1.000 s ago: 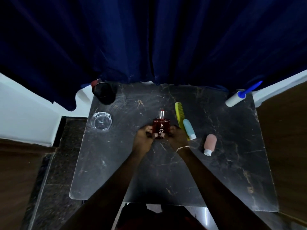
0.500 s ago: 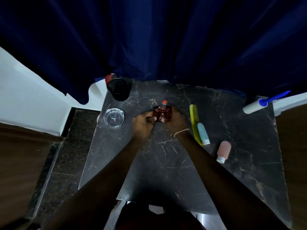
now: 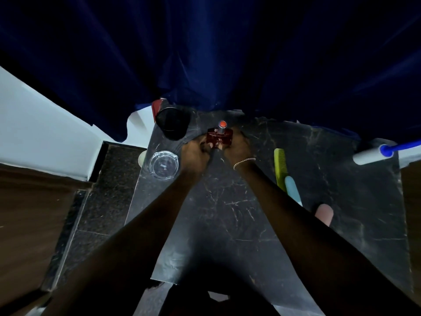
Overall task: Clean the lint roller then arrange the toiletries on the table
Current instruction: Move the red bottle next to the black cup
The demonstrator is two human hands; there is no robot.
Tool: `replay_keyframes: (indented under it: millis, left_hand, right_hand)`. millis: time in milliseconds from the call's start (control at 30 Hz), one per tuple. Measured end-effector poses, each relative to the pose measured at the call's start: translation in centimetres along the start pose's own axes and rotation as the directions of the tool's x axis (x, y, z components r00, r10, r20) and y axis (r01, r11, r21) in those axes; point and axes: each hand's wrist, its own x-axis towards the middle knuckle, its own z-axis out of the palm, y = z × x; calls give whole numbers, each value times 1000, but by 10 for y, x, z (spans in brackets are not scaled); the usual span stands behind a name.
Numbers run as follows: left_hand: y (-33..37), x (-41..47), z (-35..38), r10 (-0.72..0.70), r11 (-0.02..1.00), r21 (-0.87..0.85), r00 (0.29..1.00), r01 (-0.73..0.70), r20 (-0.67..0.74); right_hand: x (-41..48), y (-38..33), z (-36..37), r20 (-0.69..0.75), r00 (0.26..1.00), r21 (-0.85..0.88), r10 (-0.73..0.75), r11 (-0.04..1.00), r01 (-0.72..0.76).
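A dark red perfume bottle (image 3: 220, 136) with a red-topped sprayer stands upright near the table's far edge. My left hand (image 3: 195, 153) grips its left side and my right hand (image 3: 238, 148) grips its right side. A yellow-green comb (image 3: 279, 165) lies to the right, with a light blue tube (image 3: 292, 187) at its near end. A pink bottle (image 3: 324, 213) lies nearer, partly hidden by my right forearm. The white lint roller (image 3: 370, 156) with a blue handle rests at the table's far right corner.
A clear glass ashtray (image 3: 163, 164) sits near the left edge of the dark marble table (image 3: 227, 213). A black cup (image 3: 173, 123) stands at the far left corner. A dark blue curtain (image 3: 216, 53) hangs just behind the table.
Both hands have carried the perfume bottle away from me and leftward, from beside the comb to the far edge near the black cup.
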Motion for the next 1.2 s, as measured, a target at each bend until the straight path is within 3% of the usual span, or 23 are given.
replay_keyframes:
  millis: [533,1200]
  left_hand:
    - [-25,36,4,-23,999,-50,996,19,-81]
    - [-39,52,4,-74,991,-112,997,76,25]
  right_hand:
    - [52,0,52,1,1000,-38,-25,999,25]
    - [61,1,61,37,999,-45,-40,998,41]
